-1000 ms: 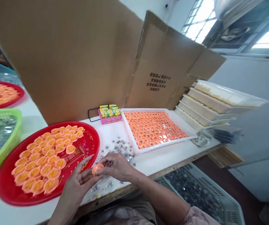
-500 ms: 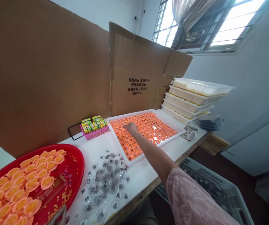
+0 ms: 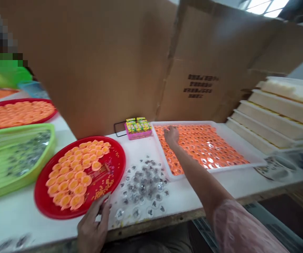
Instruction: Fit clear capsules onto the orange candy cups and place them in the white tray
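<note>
- Orange pieces (image 3: 206,140) with clear, glossy tops filled the white tray (image 3: 162,151) in close rows, leaving a bare strip along its right edge.
- Above the far left corner of that tray was the person's right hand (image 3: 171,136), its fingers bent down toward the pieces; I could not tell whether it grasped one or had released it.
- At the near edge of the surface (image 3: 138,149), the left hand (image 3: 94,225) was loosely curled, its fingertips just beside the near right rim of a round red tray (image 3: 121,158); whether anything small was between those fingers I could not make out.
- Orange cups (image 3: 73,175) with yellow middles overlapped across the red tray's left and far parts, while small yellow bits (image 3: 103,186) lay scattered toward its right edge.
- Between the two trays, a loose heap of clear domes (image 3: 144,184) with dark marks spread toward the near edge of the surface.
- Near the far edge, a pink basket (image 3: 140,135) of yellow packets (image 3: 138,126) stood just beside the white tray's far left corner, in front of upright cardboard (image 3: 101,70).
- Left of the red tray sat a green basket (image 3: 51,140) holding more clear pieces.
</note>
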{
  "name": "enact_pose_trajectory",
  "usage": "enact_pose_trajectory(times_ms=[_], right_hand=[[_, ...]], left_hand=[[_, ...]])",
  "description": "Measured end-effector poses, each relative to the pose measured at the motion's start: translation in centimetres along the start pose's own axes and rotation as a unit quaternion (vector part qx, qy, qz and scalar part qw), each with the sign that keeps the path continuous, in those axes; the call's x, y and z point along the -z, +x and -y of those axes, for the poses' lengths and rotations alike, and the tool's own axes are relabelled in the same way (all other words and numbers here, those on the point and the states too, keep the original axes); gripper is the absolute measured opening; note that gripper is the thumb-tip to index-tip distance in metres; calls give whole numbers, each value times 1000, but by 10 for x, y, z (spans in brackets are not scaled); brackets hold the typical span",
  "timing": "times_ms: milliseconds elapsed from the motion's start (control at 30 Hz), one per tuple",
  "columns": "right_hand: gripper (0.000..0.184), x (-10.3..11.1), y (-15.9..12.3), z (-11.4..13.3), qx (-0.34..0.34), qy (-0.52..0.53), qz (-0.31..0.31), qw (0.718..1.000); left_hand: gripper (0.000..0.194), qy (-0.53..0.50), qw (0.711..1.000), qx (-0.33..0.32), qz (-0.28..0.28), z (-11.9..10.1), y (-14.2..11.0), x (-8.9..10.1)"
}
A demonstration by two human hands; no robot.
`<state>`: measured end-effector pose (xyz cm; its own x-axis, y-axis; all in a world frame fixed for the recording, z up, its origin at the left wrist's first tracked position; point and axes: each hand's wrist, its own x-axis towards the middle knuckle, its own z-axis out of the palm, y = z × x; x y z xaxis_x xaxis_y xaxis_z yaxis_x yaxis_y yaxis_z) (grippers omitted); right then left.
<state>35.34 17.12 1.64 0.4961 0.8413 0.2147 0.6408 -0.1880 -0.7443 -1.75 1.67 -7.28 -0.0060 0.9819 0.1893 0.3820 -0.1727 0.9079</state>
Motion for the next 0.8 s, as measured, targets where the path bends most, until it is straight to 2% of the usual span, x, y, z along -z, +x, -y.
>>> enact_pose_trajectory(times_ms=[100, 167, 267, 333, 400, 500, 633, 800], right_hand=[[23, -32, -25, 37, 101, 8, 18, 995], [14, -66, -52, 62, 185, 19, 93, 978], [8, -123, -93, 90, 304, 19, 228, 925], [14, -157, -113, 100, 333, 1, 259, 907], [23, -181, -126, 107, 333, -28, 261, 906], [26, -197, -135, 110, 326, -70, 270, 903], [23, -194, -141, 108, 313, -99, 277, 903], [45, -190, -146, 108, 316, -89, 262, 907]], left_hand=[[25, 43, 998, -40, -34, -14, 1, -8], [22, 29, 998, -37, -36, -18, 2, -8], [21, -10, 999, -11, -38, -18, 2, -6], [21, -37, 998, 10, -42, -15, 1, -5], [22, -61, 997, 25, -49, -12, 2, -5], [24, -87, 994, 42, -57, -9, 3, -5], [25, -109, 991, 60, -57, -10, 6, -5], [24, -124, 989, 69, -47, -12, 6, -6]])
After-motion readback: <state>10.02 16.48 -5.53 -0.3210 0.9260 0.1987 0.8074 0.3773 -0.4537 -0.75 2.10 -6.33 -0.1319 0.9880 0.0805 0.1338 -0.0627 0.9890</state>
